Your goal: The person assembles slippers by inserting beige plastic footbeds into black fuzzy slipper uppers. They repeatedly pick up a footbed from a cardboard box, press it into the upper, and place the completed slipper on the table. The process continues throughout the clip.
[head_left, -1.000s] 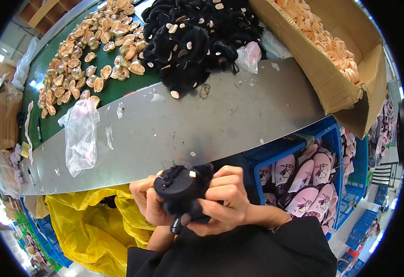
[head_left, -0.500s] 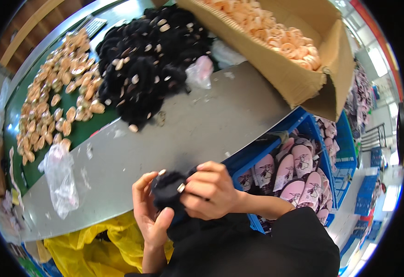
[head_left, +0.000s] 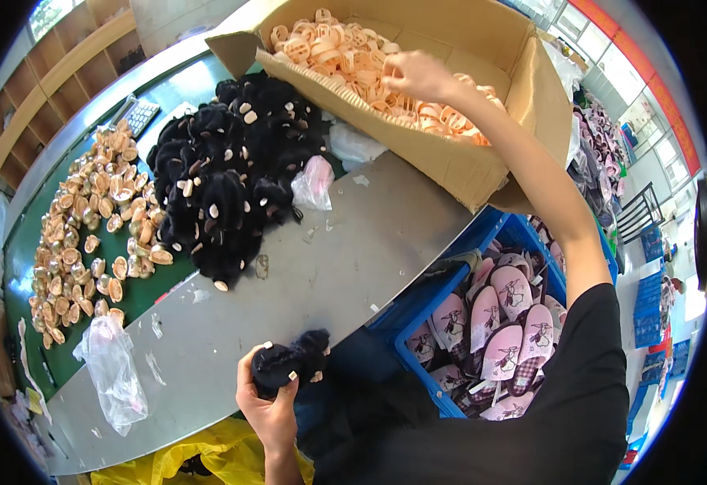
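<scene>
My left hand (head_left: 271,408) is closed round a black fluffy plush piece (head_left: 277,368) with small cream bits on it. It holds the piece above the near edge of the metal table (head_left: 345,242). My right arm reaches across to the cardboard box (head_left: 491,166) at the far right. Over the peach plastic ring-shaped pieces (head_left: 321,52) in that box is my right hand (head_left: 422,77), its fingers curled together. Whatever may be between those fingertips is too small to make out. A heap of similar black plush pieces (head_left: 224,178) lies on the table's far side.
Peach and gold oval shells (head_left: 71,259) are spread over the green surface at left. Clear plastic bags (head_left: 113,376) lie on the table. Blue crates (head_left: 418,323) with pink slippers (head_left: 503,352) stand at right. A yellow bag (head_left: 200,453) is below the table edge.
My right hand has left the black plush piece and moved up and right into the box of peach pieces. My left hand keeps the plush piece. The view has shifted.
</scene>
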